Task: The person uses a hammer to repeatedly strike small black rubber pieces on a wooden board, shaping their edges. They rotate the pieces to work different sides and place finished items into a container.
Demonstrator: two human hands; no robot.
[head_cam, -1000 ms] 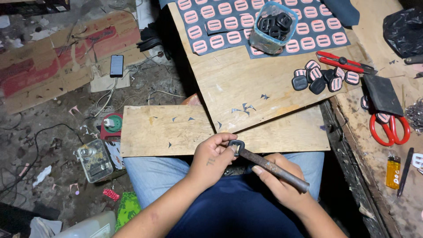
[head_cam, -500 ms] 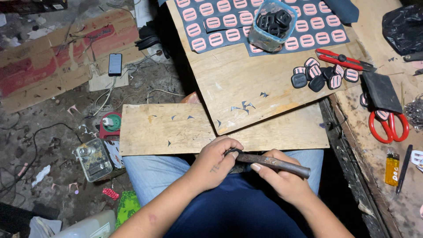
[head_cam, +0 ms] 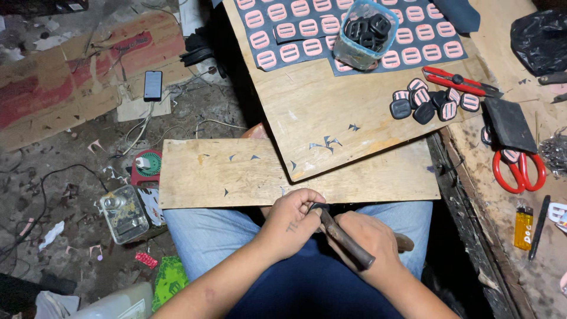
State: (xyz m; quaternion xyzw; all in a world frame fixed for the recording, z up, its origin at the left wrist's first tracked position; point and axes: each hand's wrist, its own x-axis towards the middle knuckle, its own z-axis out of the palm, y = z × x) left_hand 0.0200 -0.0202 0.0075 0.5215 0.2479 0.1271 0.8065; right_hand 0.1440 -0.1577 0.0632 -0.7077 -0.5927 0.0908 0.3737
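Right at the lap, I see a small dark buckle piece (head_cam: 313,208) pinched in the fingertips of the left hand (head_cam: 292,221), held just below the near edge of the lower plywood board (head_cam: 236,174). The left hand is curled closed around that piece. The right hand (head_cam: 369,239) is closed in a fist around a dark metal rod tool (head_cam: 345,239), whose tip meets the piece where the left fingers hold it; I cannot tell exactly how the tip sits against it.

As for progress, I judge the work to be well short of finished. Beyond the hands, a second plywood board (head_cam: 331,112) lies tilted over the first. On it sit dark sheets (head_cam: 307,29) with many pink buckle shapes in rows, which look untouched, and a clear plastic tub (head_cam: 366,32) holding several black pieces. A small cluster of about 8 loose buckle pieces (head_cam: 428,103), some black and some pink-faced, lies near the right edge of that board; these may be the done ones, though I cannot be sure.

Farther right on the workbench are a red utility knife (head_cam: 458,80), red-handled scissors (head_cam: 520,168) and a yellow lighter (head_cam: 522,227). To the left, on the littered floor, lies a phone (head_cam: 153,85).
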